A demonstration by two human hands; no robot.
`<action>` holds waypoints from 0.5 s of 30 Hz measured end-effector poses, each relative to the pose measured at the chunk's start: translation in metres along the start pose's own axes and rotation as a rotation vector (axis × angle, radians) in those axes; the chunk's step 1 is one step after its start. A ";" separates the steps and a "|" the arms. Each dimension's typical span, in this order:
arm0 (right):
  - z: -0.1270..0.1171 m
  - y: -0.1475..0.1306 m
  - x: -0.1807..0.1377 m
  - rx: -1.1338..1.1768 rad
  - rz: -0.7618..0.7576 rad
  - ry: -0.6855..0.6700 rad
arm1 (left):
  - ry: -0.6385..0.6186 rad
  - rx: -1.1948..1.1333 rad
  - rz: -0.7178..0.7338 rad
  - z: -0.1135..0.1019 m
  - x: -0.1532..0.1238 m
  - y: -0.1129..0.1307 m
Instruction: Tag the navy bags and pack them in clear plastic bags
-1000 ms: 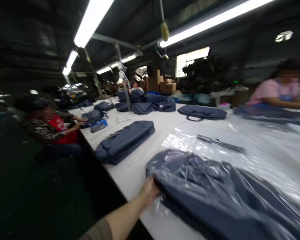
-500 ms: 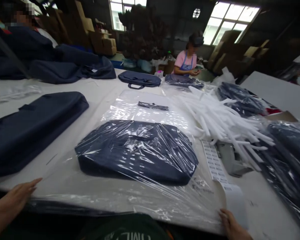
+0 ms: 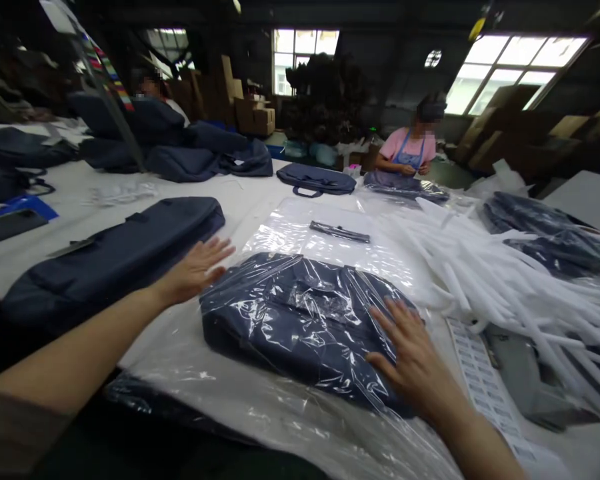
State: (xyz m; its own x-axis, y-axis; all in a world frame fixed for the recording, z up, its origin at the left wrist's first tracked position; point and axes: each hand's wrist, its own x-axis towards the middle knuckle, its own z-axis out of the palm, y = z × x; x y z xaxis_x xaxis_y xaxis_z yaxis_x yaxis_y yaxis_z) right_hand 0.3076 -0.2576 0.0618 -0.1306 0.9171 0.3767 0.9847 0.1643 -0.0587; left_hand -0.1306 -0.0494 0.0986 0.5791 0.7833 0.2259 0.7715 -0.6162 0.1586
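A dark navy fabric bag lies flat inside a clear plastic bag on the white table, in front of me. Fingers spread, my right hand rests over the right part of the wrapped bag. My left hand is stretched out flat at the bag's upper left corner; whether it touches the plastic I cannot tell. Loose plastic spreads toward the table's front edge. To the left lies an unwrapped navy bag, partly behind my left forearm.
White foam strips are heaped at right, beside a label sheet and a grey tape dispenser. Clear plastic bags lie beyond the wrapped bag. Farther back, a person in pink stands behind more navy bags.
Both hands have moved from the plastic near the table's front edge up and inward to the wrapped bag. They are now spread flat. The camera view has shifted left.
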 end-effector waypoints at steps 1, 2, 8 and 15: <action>0.021 -0.010 0.002 -0.031 -0.067 -0.079 | -0.144 0.031 0.025 0.021 0.007 0.009; 0.045 -0.011 -0.004 -0.061 -0.116 -0.127 | -0.237 0.034 0.069 0.046 0.005 0.017; 0.129 0.041 -0.083 -0.203 -0.332 -0.120 | -0.096 0.187 0.342 0.183 -0.077 0.018; 0.122 0.042 -0.081 -0.184 -0.359 -0.103 | 0.054 0.212 0.428 0.185 -0.080 0.016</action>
State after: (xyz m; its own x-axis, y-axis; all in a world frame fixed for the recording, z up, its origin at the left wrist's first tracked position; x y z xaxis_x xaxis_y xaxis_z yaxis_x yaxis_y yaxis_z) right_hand 0.3458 -0.2806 -0.0845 -0.4707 0.8466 0.2485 0.8778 0.4209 0.2287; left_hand -0.1161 -0.1063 -0.0949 0.8463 0.4540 0.2787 0.5066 -0.8476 -0.1577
